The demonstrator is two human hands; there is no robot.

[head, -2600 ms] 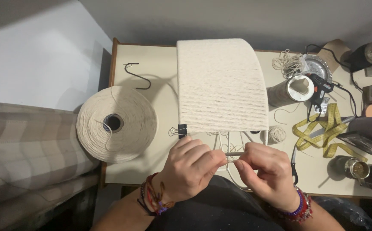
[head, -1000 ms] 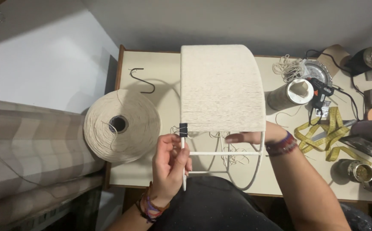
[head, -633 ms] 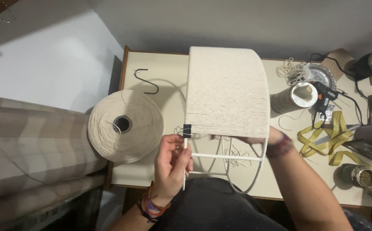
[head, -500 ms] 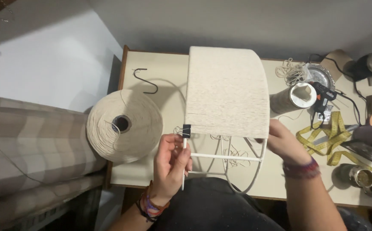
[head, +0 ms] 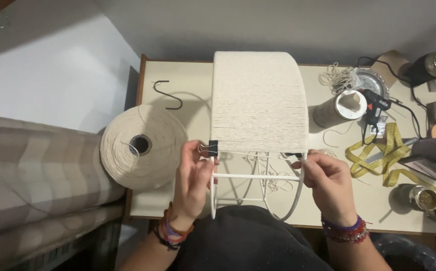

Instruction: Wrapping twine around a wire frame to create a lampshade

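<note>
A white wire frame [head: 256,177] lies on the table, most of it wrapped in cream cord [head: 258,108]. My left hand [head: 194,175] grips the frame's left rail just below a black binder clip [head: 212,148]. My right hand [head: 329,183] pinches the cord at the frame's right rail, at the lower edge of the wrapped part. Loose cord [head: 268,165] hangs inside the bare part of the frame between my hands.
A large cream cord spool [head: 142,146] stands left of the frame, with a black S-hook [head: 166,94] behind it. On the right lie a white roll [head: 339,107], a glue gun [head: 374,104], a yellow tape measure [head: 383,155] and metal cans [head: 418,196].
My right hand has moved from across the wrapped edge to the frame's right rail. My left hand has stayed on the left rail by the clip.
</note>
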